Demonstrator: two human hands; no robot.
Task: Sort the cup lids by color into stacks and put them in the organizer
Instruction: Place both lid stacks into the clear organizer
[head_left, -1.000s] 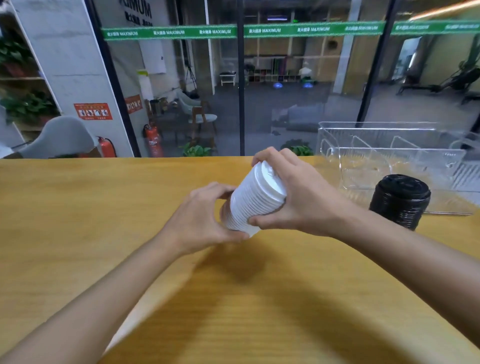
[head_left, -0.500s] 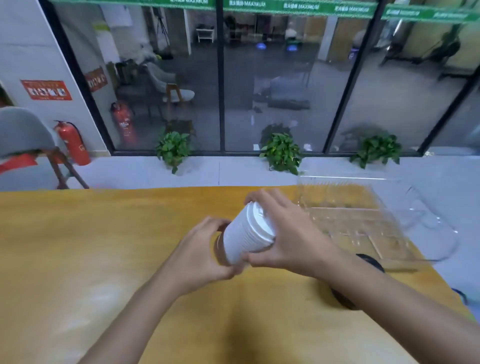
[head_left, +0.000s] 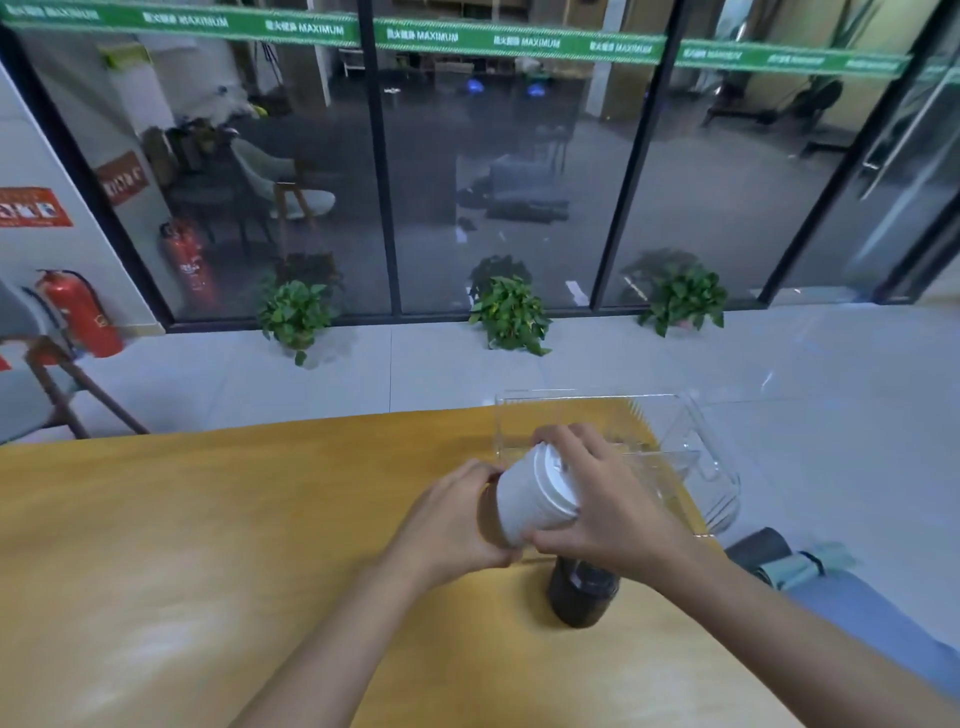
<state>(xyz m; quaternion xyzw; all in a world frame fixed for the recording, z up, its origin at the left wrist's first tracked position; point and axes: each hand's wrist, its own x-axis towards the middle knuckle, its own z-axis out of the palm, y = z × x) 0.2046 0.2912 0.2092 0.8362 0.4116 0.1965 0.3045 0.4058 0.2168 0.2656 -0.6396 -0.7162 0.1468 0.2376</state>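
A tall stack of white cup lids (head_left: 532, 499) is held tilted above the wooden table (head_left: 208, 519), top lid pointing up and right. My left hand (head_left: 457, 519) cups its lower end. My right hand (head_left: 608, 514) wraps its top and right side. A stack of black lids (head_left: 582, 597) stands on the table just below my right wrist, partly hidden by it. The clear plastic organizer (head_left: 711, 467) sits at the table's far right corner, directly behind the white stack.
The table's right edge runs close past the organizer and black stack; beyond it lie a grey roll (head_left: 763, 556) and a blue mat (head_left: 872, 623) on the tiled floor. Potted plants (head_left: 511, 312) line a glass wall. A chair (head_left: 47, 379) stands at far left.
The view has risen and tipped down. Both hands carried the white stack rightward, up against the organizer's front. The black stack now shows under my right wrist.
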